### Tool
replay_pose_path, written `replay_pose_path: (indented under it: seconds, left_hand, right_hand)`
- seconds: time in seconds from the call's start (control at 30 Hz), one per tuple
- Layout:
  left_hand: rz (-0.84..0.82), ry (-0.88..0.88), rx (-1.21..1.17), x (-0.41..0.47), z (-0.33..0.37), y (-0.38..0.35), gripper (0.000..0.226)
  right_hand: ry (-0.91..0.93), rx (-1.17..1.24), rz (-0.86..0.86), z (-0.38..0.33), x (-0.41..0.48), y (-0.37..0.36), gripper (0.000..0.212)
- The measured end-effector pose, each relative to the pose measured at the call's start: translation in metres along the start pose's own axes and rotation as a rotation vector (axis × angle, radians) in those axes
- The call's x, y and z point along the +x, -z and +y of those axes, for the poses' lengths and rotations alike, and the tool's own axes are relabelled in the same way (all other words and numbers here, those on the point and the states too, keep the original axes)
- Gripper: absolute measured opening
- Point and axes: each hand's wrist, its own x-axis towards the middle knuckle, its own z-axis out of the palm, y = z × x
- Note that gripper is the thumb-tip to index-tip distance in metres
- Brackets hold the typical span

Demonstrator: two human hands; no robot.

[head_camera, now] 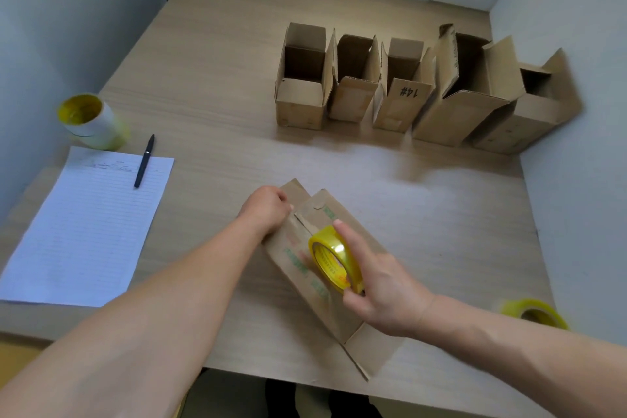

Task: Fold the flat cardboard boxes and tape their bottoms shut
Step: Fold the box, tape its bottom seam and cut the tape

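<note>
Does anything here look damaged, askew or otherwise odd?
Yes. Counting from the left, the fourth box has a ragged, torn-looking flap tip at its far corner, and it and the fifth box sit skewed, out of line with the rest.

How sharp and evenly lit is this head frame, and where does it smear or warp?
Head view: sharp on the right hand and the yellow tape roll it holds; smeared toward the edges, worst on the spare tape roll at far right; a pale sheen on the table before the row of boxes; wide-angle bowing of the table edges; soft, even light.
</note>
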Motion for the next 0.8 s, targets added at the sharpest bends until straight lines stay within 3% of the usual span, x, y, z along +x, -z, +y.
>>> replay_pose_path:
  seconds: [0.07, 0.1, 0.17, 0.23, 0.43, 0.6, 0.8]
  left_hand:
    - [0.018, 0.065, 0.074, -0.002, -0.005, 0.006, 0.051]
    - [0.092, 0.055, 0.102, -0.006, -0.007, 0.008, 0.053]
    - [0.288, -0.084, 0.061, -0.02, -0.001, 0.005, 0.03]
    - [0.378, -0.248, -0.008, -0.04, 0.006, -0.007, 0.034]
    - [0.215, -0.221, 0.054, -0.07, -0.013, -0.04, 0.062]
    - [0.164, -0.209, 0.127, -0.072, -0.011, -0.041, 0.048]
    - [0.006, -0.157, 0.218, -0.071, 0.0, -0.03, 0.054]
  right_hand:
    - [-0.01, -0.005, -0.014, 0.0, 0.0, 0.001, 0.098]
    - [-0.018, -0.01, -0.024, 0.0, 0.0, 0.002, 0.098]
    - [-0.034, -0.014, -0.031, 0.0, 0.001, 0.003, 0.098]
    - [-0.034, -0.015, -0.021, 0.001, 0.002, 0.004, 0.099]
    - [-0.061, 0.021, 0.002, -0.005, 0.001, 0.005, 0.099]
    - [-0.149, 0.009, 0.006, -0.011, -0.005, 0.015, 0.096]
    - [-0.121, -0.099, 0.044, -0.017, -0.02, 0.02, 0.08]
